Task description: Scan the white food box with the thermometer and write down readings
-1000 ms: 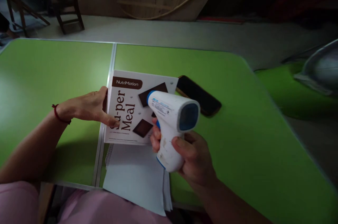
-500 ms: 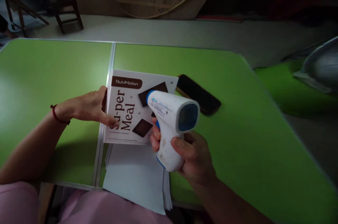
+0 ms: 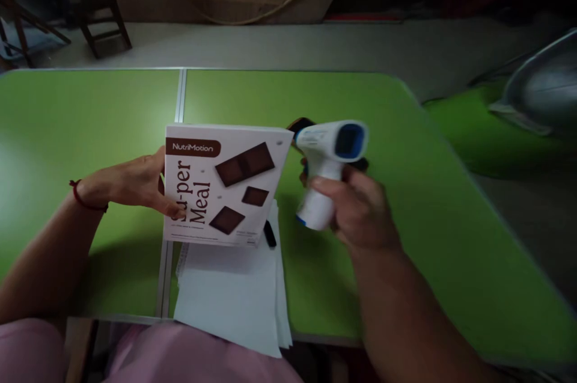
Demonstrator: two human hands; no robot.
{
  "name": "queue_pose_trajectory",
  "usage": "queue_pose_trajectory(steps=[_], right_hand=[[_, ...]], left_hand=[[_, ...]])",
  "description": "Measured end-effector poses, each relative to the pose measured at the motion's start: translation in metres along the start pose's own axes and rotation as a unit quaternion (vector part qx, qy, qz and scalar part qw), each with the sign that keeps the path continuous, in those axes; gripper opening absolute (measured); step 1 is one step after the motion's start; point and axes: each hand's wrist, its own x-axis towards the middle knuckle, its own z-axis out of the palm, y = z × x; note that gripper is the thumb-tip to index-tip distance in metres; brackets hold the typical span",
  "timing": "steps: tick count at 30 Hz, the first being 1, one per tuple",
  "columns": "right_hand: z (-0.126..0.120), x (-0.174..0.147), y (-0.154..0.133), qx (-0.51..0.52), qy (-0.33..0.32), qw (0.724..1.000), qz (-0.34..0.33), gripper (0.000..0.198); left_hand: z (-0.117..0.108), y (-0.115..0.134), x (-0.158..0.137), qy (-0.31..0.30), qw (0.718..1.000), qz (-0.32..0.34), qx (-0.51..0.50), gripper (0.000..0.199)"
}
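Observation:
My left hand (image 3: pixel 137 183) grips the left edge of a white box (image 3: pixel 216 190) with brown print and pictures of dark squares, thumb across its front. The box is tilted up above a stack of white paper (image 3: pixel 229 293). A white and blue infrared thermometer (image 3: pixel 324 157) is in my right hand (image 3: pixel 360 205), its dark screen facing me, just right of the box and apart from it. Behind the thermometer lies a phone (image 3: pixel 301 125), mostly hidden. Part of a black pen-like thing (image 3: pixel 269 234) shows on the paper, under the box's lower right corner.
The green folding table (image 3: pixel 433 238) has a metal seam (image 3: pixel 181 95) left of the middle. Across the floor stands a dark wooden chair (image 3: pixel 101 7). Off the table's right side is a bright green thing (image 3: pixel 478 136) with a greyish, blurred object above it.
My right hand has drawn the thermometer away from the box's front, to the right and up. The box's picture side and the black thing on the paper now show.

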Motion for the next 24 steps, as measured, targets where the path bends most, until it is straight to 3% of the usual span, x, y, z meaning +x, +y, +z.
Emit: queue_pose_trajectory(steps=[3,6,13,16,20,24], right_hand=[[0.0,0.009,0.013,-0.163,-0.046,0.985,-0.017,0.037],[0.007,0.012,0.022,-0.274,-0.025,0.961,-0.036,0.046],[0.025,0.014,0.018,-0.444,-0.028,0.895,-0.01,0.052],[0.029,0.011,0.018,-0.475,-0.043,0.878,-0.021,0.054],[0.024,0.006,0.024,-0.49,-0.017,0.866,-0.103,0.053],[0.018,-0.003,0.024,-0.475,0.021,0.838,-0.269,0.038]], left_hand=[[-0.001,-0.002,0.0,-0.001,1.0,0.01,0.029,0.05],[-0.002,-0.004,0.001,-0.008,0.999,0.007,0.032,0.043],[-0.003,-0.002,0.0,-0.005,1.0,0.002,0.001,0.036],[-0.005,0.004,-0.004,0.029,1.0,0.008,-0.009,0.038],[-0.019,0.006,-0.017,0.129,0.991,0.003,0.033,0.049],[-0.042,-0.006,-0.029,0.21,0.968,0.022,0.138,0.064]])
